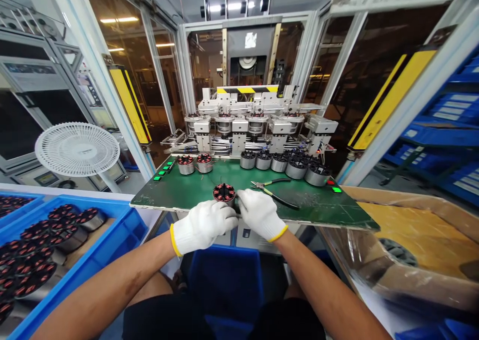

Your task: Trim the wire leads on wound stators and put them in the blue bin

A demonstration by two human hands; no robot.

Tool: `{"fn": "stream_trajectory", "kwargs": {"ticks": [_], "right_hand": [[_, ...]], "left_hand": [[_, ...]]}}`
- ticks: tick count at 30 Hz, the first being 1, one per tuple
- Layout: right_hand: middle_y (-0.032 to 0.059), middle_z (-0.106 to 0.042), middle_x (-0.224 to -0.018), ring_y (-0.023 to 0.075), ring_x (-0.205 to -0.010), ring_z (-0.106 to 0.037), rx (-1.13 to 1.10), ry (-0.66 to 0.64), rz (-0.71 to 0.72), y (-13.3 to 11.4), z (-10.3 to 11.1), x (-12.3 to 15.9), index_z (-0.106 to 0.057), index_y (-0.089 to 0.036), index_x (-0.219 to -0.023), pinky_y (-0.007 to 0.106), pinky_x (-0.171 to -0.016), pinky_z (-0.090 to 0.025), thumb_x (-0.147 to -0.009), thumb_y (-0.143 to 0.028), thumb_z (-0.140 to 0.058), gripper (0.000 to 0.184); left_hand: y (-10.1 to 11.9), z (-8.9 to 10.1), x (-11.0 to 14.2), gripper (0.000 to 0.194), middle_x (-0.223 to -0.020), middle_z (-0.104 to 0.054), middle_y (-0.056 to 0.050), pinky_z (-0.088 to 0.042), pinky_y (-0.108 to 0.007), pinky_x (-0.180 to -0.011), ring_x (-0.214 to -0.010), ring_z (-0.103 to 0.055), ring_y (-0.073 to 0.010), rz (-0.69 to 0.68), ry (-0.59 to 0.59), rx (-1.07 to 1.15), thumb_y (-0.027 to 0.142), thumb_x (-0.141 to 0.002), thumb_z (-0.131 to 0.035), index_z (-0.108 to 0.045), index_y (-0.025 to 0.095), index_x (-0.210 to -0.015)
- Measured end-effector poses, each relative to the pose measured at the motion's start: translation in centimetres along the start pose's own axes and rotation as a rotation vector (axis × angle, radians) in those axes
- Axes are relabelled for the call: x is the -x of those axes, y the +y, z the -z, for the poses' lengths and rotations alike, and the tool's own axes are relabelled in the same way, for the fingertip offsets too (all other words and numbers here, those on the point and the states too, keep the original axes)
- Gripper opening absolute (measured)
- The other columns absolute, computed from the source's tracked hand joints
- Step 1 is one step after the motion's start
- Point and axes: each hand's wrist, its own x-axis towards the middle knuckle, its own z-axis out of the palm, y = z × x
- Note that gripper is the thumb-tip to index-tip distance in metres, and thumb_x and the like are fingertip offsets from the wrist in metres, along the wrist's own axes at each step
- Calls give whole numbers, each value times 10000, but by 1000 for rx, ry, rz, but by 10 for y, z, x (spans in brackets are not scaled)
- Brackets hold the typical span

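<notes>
A wound motor stator (224,193) with red copper coils and a black top stands on a green circuit-board work surface (175,192). My left hand (204,226) and my right hand (260,214) wear white knit gloves with yellow cuffs. They meet at the stator, the left at its near side and the right at its right side. Just beyond my right hand lie pliers with black handles (273,192). A pair of similar stators (194,164) stands at the board's far left, and several more (280,165) line up at the far right.
A blue tray of stators (112,235) sits to my left, and a plastic-lined cardboard box (404,230) to my right. Beyond the board stands a pneumatic fixture machine (254,120) between yellow light curtains. A white fan (77,149) stands at the left, and a blue bin (224,285) sits below.
</notes>
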Motion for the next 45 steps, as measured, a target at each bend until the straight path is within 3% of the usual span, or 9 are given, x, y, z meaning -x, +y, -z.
{"fn": "stream_trajectory", "kwargs": {"ticks": [5, 8, 12, 16, 25, 29, 34, 39, 45], "right_hand": [[40, -657, -874, 180, -785, -596, -49, 8, -13, 1, -1, -4, -599, -203, -1047, 291, -664, -320, -931, -286, -354, 284], [37, -670, -878, 185, -788, -610, -49, -10, -14, 2, 1, -4, -599, -217, -1053, 291, -658, -328, -927, -296, -358, 283], [40, -661, -799, 210, -722, -617, 12, -113, -7, -3, 7, 2, -601, -223, -954, 295, -611, -332, -908, -298, -374, 243], [66, -637, -772, 246, -696, -618, 73, -202, 0, -19, 11, 12, -565, -201, -922, 307, -594, -362, -873, -250, -399, 180], [119, -609, -754, 281, -688, -624, 128, -215, -65, -56, 11, 23, -547, -147, -895, 363, -571, -432, -852, -133, -353, 199], [100, -611, -757, 260, -700, -630, 73, -231, -98, -52, 12, 22, -528, -157, -888, 347, -593, -441, -840, -154, -399, 138], [93, -612, -781, 237, -706, -632, 62, -244, -97, -46, 9, 23, -518, -170, -938, 312, -592, -428, -859, -178, -390, 150], [93, -615, -761, 254, -692, -629, 41, -226, -86, -50, 13, 27, -538, -164, -928, 335, -590, -430, -851, -183, -403, 157], [91, -628, -768, 244, -679, -623, 15, -273, -66, -60, 46, 27, -572, -165, -922, 323, -582, -414, -887, -224, -386, 198]], "left_hand": [[-6, -9, 8, 323, -994, -672, -72, -481, -329, -788, -896, -611, -203, 133, 215, 217, 177, -852, -369, -616, 189, -1059], [-6, -5, 8, 287, -948, -693, -41, -484, -279, -792, -868, -629, -166, 372, 317, 513, 224, -880, -387, -647, 198, -999], [-11, 10, 0, 248, -818, -697, -16, -484, -236, -671, -727, -621, -146, 684, 326, 833, 320, -856, -471, -664, 176, -917], [-24, 23, -18, 256, -793, -693, -13, -475, -231, -608, -678, -618, -146, 771, 301, 977, 342, -801, -507, -661, 163, -900], [-38, 31, -78, 223, -702, -694, 26, -421, -206, -517, -569, -607, -121, 727, -27, 625, 289, -730, -522, -709, 215, -828], [-44, 30, -51, 260, -894, -713, 16, -476, -213, -667, -766, -645, -138, 632, 122, 580, 335, -806, -515, -684, 228, -972], [-39, 11, -11, 190, -1054, -678, -14, -472, -280, -843, -950, -617, -168, 309, 180, 320, 308, -858, -536, -687, 236, -948], [-27, -15, -4, 254, -1099, -657, -69, -479, -381, -849, -975, -603, -232, 210, 192, -5, 253, -889, -476, -627, 203, -1086], [-22, -32, -3, 287, -1128, -644, -111, -457, -426, -932, -1022, -582, -255, 152, 339, -94, 207, -859, -453, -605, 144, -1095]]}}
